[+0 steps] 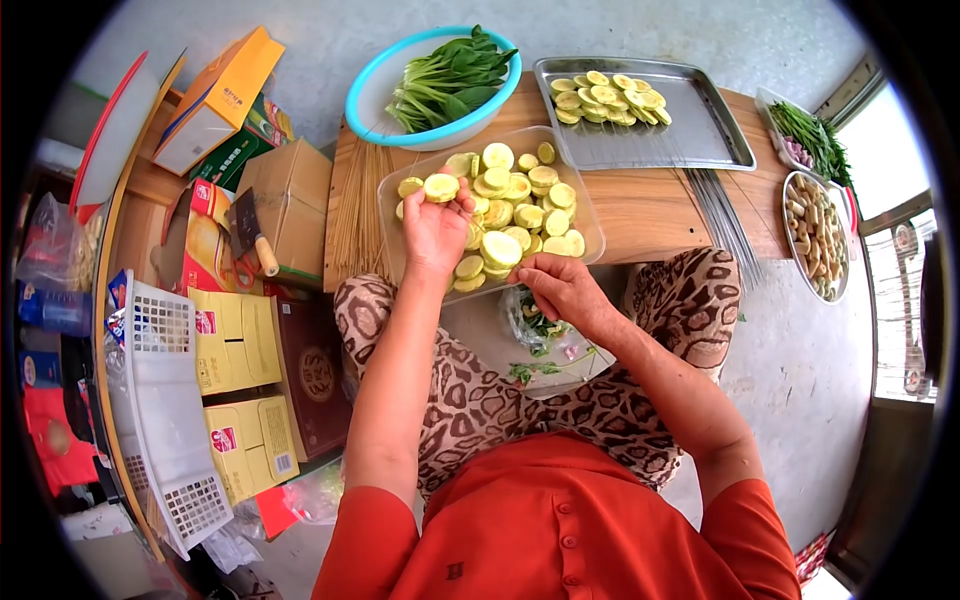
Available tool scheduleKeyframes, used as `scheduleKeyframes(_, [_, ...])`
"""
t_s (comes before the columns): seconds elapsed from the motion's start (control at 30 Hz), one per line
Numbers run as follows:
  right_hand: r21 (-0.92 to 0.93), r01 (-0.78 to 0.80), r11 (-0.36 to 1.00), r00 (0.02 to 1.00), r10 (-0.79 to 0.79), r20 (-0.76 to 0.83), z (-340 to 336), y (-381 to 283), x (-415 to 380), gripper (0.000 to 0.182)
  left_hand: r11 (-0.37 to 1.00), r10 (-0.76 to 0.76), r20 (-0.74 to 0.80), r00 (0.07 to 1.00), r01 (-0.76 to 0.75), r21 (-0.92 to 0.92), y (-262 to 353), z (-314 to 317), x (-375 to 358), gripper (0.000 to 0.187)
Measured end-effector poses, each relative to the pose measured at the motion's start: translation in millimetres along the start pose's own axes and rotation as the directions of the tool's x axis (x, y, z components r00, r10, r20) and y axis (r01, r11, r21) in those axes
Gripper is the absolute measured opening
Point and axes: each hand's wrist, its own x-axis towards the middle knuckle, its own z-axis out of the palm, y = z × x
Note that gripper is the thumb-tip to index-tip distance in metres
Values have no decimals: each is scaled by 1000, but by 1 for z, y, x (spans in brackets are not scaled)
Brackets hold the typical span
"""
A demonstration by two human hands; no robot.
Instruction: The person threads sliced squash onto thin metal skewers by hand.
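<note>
Over the left part of a clear plastic container (592, 222) full of sliced zucchini (528, 215), my left hand (438, 232) holds a zucchini slice (440, 187) between its fingers, palm turned up. My right hand (568, 292) is at the container's front edge, beside a large slice (501, 249), with thumb and index finger pinched together. Whatever may be in that pinch is too small to make out. Behind and to the right, more slices (610, 98) lie in rows on a metal tray (700, 140). Thin wooden skewers (358, 215) lie left of the container.
A blue-rimmed bowl (365, 112) of leafy greens stands at the back left. Metal skewers (722, 215) stick out over the table's front edge. At right are a plate of small pale pieces (815, 235) and a tray of green stalks (812, 135). Boxes and a knife (250, 228) are left.
</note>
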Motion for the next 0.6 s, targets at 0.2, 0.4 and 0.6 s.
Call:
scheduleKeyframes(0.2, [1, -2, 1000, 1000, 2, 2, 1, 1, 1, 22, 1000, 6, -3, 1000, -6, 9, -1, 0, 0, 43])
scheduleKeyframes(0.4, [41, -7, 999, 1000, 7, 11, 1, 2, 0, 22, 999, 28, 9, 1000, -28, 31, -2, 2, -1, 43])
scheduleKeyframes(0.6, [61, -34, 998, 999, 34, 10, 3, 0, -1, 21, 997, 66, -1, 998, -66, 51, -3, 6, -3, 44])
